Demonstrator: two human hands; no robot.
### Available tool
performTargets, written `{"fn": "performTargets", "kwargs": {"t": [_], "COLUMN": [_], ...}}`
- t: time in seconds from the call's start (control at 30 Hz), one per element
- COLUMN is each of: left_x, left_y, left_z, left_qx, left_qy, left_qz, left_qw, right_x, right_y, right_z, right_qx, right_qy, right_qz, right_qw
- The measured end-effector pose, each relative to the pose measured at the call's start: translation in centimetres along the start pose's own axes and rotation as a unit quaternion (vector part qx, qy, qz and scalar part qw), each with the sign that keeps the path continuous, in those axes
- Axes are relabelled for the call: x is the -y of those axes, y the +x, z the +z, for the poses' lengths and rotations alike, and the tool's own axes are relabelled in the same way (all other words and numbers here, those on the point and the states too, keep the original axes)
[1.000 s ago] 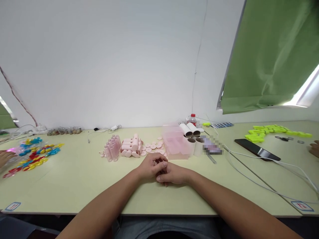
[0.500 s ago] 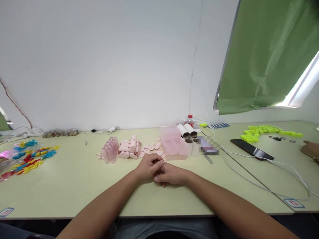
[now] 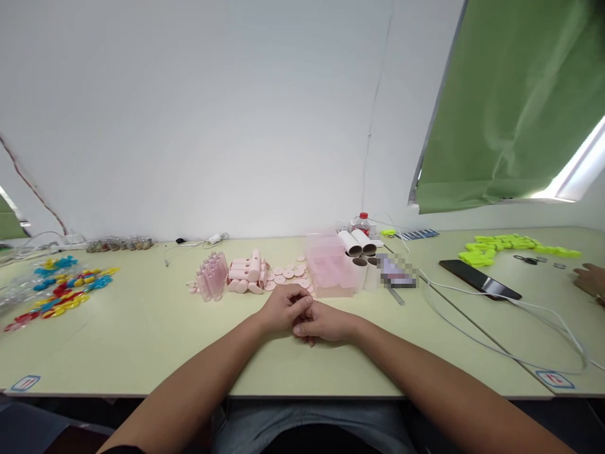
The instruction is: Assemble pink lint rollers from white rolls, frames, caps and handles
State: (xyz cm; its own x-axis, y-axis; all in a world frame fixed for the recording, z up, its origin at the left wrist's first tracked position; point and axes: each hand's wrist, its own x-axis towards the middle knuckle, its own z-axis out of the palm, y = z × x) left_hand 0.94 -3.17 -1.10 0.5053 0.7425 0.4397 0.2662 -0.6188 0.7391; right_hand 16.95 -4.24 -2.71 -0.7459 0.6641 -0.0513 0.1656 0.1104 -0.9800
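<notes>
A pale green table (image 3: 142, 328) runs across the frame under a white wall (image 3: 212, 113), with a green blind (image 3: 515, 101) hanging at the upper right. At the centre, just below the middle of the frame, the left hand (image 3: 283, 310) and the right hand (image 3: 326, 323) rest on the table, touching each other, the left hand's fingers curled over the right hand's fingers. Both hands have their fingers drawn together; whether anything small sits between them cannot be told.

Just above the hands lie flat pink discs (image 3: 288, 275). Left of the discs is a heap of pink caps (image 3: 248, 274), and left of that a cluster of upright clear pink tubes (image 3: 212, 279). Right of the discs stands a translucent pink box (image 3: 331, 268), with cardboard rolls (image 3: 360, 247) beside it and a red-capped bottle (image 3: 363, 222) behind them.

At the far left of the frame lie coloured plastic pieces (image 3: 61, 291). Toward the right, a black phone (image 3: 479, 279) lies on the table with white cables (image 3: 510, 328) looping below it. Yellow-green parts (image 3: 510, 246) are spread at the upper right of the table, and another person's hand (image 3: 590, 279) rests at the right edge.
</notes>
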Motion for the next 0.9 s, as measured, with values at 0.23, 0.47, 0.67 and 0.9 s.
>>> {"fn": "performTargets", "kwargs": {"t": [0.23,0.47,0.67,0.9], "left_x": [0.0,0.1,0.1,0.0], "left_y": [-0.1,0.0,0.2,0.3], "left_z": [-0.1,-0.1,-0.5,-0.2], "left_qx": [0.007,0.011,0.012,-0.006], "left_qy": [0.016,0.031,0.046,0.082], "left_qz": [-0.006,0.002,0.015,0.002], "left_qw": [1.0,0.999,0.999,0.997], "right_x": [0.0,0.3,0.3,1.1], "right_y": [0.1,-0.2,-0.2,-0.7], "right_z": [0.0,-0.1,-0.2,-0.2], "right_qx": [0.006,0.012,0.008,0.02], "right_qy": [-0.013,-0.017,-0.034,-0.066], "right_qz": [-0.006,-0.008,-0.001,0.01], "right_qw": [1.0,1.0,0.999,0.998]}}
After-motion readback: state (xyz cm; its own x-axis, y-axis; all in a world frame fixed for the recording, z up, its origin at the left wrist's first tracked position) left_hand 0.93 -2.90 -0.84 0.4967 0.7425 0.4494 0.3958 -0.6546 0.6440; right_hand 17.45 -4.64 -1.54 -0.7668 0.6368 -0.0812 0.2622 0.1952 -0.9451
